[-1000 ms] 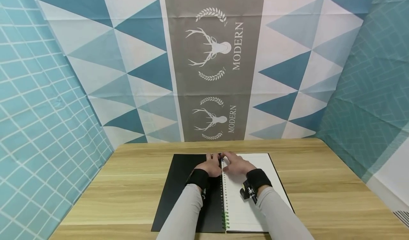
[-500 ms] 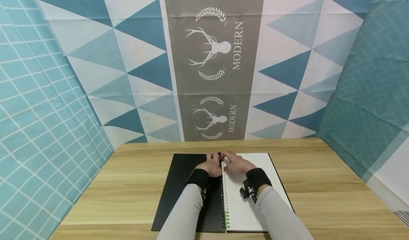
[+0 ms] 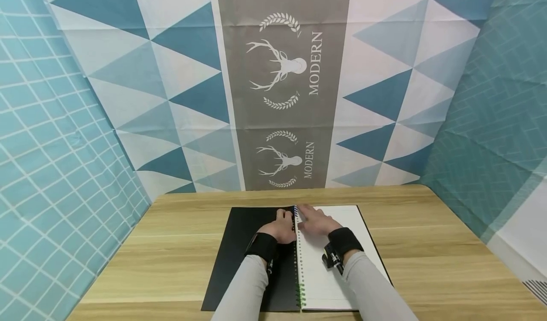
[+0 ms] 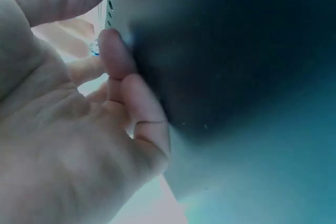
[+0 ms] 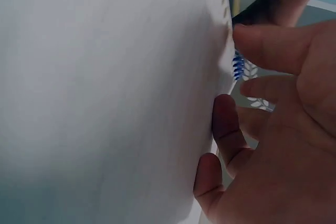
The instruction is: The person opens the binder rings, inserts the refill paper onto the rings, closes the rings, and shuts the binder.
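Note:
An open notebook lies flat, with its black cover (image 3: 232,245) at the left and lined white pages (image 3: 348,221) at the right. Punched holes run along both inner edges. A short blue binding coil (image 3: 296,211) sits at the far end of the spine, a green binding coil (image 3: 301,295) at the near end. My left hand (image 3: 278,227) rests on the cover beside the spine, fingers loosely bent, fingertips touching the black surface (image 4: 236,51). My right hand (image 3: 318,222) lies over the pages, index finger close to the blue coil. In the right wrist view its thumb (image 5: 270,45) touches the punched page edge.
The notebook lies on a wood-grain table (image 3: 171,254). Behind it stands a backdrop (image 3: 188,88) of blue and grey triangles with a deer-head print. Blue tile-patterned sheeting (image 3: 51,169) borders the left side, teal sheeting (image 3: 487,145) the right.
My left hand has drawn back slightly towards me, away from the blue coil, which now shows more. My right hand has barely moved. The head view has shifted slightly.

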### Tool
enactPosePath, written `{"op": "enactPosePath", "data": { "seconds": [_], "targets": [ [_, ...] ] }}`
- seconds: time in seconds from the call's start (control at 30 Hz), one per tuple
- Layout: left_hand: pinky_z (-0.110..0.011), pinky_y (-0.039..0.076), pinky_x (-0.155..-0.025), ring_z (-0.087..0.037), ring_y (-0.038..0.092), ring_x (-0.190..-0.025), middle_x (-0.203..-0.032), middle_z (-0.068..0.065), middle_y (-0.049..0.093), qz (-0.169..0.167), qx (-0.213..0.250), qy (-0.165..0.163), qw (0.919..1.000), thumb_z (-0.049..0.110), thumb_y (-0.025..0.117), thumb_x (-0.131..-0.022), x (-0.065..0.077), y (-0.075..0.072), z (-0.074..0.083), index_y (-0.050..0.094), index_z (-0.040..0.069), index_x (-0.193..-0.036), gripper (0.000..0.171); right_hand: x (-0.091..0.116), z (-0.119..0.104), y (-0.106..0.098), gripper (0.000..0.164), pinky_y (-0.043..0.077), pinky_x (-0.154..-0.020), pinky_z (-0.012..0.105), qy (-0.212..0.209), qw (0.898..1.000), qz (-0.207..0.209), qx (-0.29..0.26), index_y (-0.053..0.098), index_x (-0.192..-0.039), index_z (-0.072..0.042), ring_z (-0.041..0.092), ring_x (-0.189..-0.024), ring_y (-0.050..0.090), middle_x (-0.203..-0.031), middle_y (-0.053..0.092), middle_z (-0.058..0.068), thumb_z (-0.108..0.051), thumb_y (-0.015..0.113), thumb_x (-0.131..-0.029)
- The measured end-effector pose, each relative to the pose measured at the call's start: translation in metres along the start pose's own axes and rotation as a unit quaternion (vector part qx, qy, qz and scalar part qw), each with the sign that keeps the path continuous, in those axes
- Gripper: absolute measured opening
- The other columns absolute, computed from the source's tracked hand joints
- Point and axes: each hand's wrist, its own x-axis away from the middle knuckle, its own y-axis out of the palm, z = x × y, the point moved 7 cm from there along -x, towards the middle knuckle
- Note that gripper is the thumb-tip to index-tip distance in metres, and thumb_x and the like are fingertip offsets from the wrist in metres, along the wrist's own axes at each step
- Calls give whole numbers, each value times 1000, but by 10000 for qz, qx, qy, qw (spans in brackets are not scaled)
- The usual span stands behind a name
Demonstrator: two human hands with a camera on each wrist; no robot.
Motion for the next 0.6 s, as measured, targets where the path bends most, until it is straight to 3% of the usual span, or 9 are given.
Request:
{"op": "enactPosePath", "data": {
  "seconds": [0.2,0.4,0.53,0.6],
  "targets": [
    [-54,40,-105,-37,37,-136,-155,-20,31,75,-359,300,9989,23,55,-93,21,5,9,41,6,-146,57,2,-3,-3,58,25,-103,75,-135,9993,-154,321,34,-152,-13,53,-139,21,-158,24,26,-27,54,-99],
    [-51,42,-104,-33,38,-137,-151,-16,40,-69,-645,704,9954,28,67,-90,45,8,19,47,8,-142,60,38,-8,2,60,24,-101,76,-411,9938,-281,989,45,-147,-18,49,-139,24,-157,29,23,-35,63,-92],
    [-40,50,-92,-21,52,-115,-135,-9,52,-132,-607,881,9942,31,78,-81,50,8,23,56,8,-129,58,65,-23,8,58,34,-98,73,-574,9840,-600,1576,50,-143,-24,45,-139,28,-157,31,20,-37,67,-89],
    [-35,51,-84,-17,52,-104,-128,-7,52,-180,-585,958,9935,33,81,-78,52,12,24,60,8,-116,51,75,-29,10,56,39,-96,70,-633,9812,-769,1651,54,-138,-26,44,-139,30,-157,32,19,-40,69,-86]
  ]
}}
